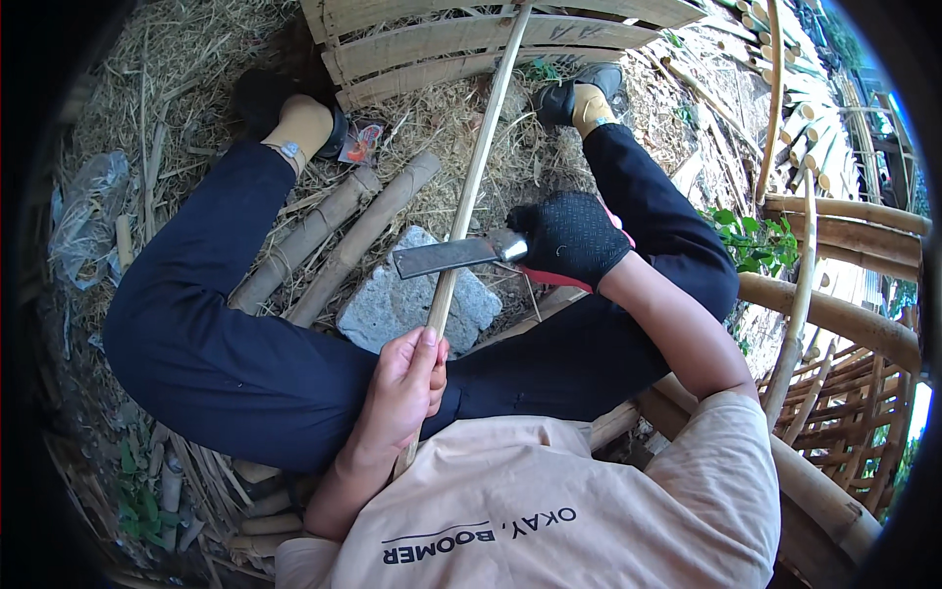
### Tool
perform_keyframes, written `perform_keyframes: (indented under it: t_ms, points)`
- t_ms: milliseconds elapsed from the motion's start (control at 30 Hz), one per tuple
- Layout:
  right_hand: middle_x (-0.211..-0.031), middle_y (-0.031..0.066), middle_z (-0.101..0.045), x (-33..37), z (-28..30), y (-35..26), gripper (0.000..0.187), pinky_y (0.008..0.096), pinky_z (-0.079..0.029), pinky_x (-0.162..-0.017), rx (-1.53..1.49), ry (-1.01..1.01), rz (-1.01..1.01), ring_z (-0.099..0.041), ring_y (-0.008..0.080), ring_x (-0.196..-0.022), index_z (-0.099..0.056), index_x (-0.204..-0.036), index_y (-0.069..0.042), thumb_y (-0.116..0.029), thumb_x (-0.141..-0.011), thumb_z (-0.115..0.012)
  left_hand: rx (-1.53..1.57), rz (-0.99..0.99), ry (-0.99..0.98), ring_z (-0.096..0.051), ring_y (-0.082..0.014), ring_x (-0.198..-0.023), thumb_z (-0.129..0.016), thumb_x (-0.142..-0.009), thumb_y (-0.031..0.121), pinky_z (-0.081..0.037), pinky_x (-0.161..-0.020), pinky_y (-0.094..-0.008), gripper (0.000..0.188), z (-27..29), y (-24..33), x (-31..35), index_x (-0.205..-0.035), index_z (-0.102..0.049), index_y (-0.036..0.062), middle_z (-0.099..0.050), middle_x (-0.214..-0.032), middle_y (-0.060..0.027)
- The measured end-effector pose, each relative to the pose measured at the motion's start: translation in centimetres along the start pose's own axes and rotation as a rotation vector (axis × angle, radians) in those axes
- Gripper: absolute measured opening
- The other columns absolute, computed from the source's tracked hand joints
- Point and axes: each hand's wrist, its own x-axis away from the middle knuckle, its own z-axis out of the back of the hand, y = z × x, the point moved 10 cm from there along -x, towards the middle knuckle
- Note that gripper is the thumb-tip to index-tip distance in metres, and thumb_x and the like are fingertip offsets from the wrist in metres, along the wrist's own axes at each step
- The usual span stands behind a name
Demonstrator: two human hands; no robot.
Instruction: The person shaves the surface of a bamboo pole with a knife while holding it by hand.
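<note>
My bare left hand [404, 385] is closed round a long, pale bamboo strip [481, 172] near its lower end. The strip slants up and away between my legs, its far end in front of a slatted wooden crate [471, 41]. In a black and red glove, my right hand [574, 238] grips a knife with a flat, blunt-ended blade [437, 259] and a shiny metal collar; the glove hides its handle. The blade lies across the strip, above my left hand. Beneath them sits a rough grey stone [378, 306].
Two bamboo poles [343, 240] lie left of the stone on straw-covered ground. A clear plastic bag [88, 221] is at far left. Thick bamboo poles [834, 319] and a woven bamboo frame [854, 412] stand at right, with stacked cut bamboo [814, 147] beyond.
</note>
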Motion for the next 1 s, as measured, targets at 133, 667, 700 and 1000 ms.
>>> perform_keyframes:
  t_ms: [133,667,700,1000]
  points:
    - [-0.078,0.0162,-0.07,-0.5,0.0,1.3,0.022,0.0447,-0.055,-0.071,0.006,0.018,-0.055,-0.069,0.0349,-0.076,-0.074,-0.089,-0.014,-0.03,-0.076,-0.067,-0.044,-0.002,0.036,-0.021,0.0007,-0.041,-0.038,-0.108,0.032,-0.016,-0.036,-0.0189,0.032,0.1,0.0,-0.1,-0.085,-0.044,0.0109,-0.029,-0.057,0.0092]
    - [-0.085,0.0161,-0.07,0.0,3.9,10.1,0.033,0.0448,-0.053,-0.075,-0.035,0.402,-0.263,-0.068,0.0365,-0.081,-0.073,-0.097,-0.013,-0.042,-0.085,-0.066,0.15,0.101,-0.107,-0.018,-0.0004,-0.041,-0.038,-0.107,0.033,-0.015,-0.034,-0.0199,0.033,-0.6,0.2,0.4,-0.084,-0.044,0.0108,-0.025,-0.056,0.0086]
    - [-0.084,0.0158,-0.07,-0.2,3.2,9.1,0.033,0.0448,-0.053,-0.074,-0.122,0.27,-0.286,-0.068,0.0358,-0.081,-0.072,-0.101,-0.014,-0.043,-0.086,-0.067,0.181,0.108,-0.129,-0.018,-0.0005,-0.041,-0.038,-0.107,0.033,-0.015,-0.034,-0.0199,0.033,-0.5,0.2,0.4,-0.084,-0.044,0.0108,-0.024,-0.056,0.0086]
    - [-0.076,0.016,-0.068,0.2,1.4,1.2,0.026,0.0452,-0.053,-0.068,-0.058,0.097,0.002,-0.067,0.037,-0.074,-0.072,-0.09,-0.013,-0.037,-0.08,-0.07,0.186,0.095,-0.138,-0.017,-0.0004,-0.041,-0.037,-0.107,0.036,-0.015,-0.034,-0.0195,0.036,-0.7,0.3,0.3,-0.083,-0.045,0.0107,-0.024,-0.056,0.0084]
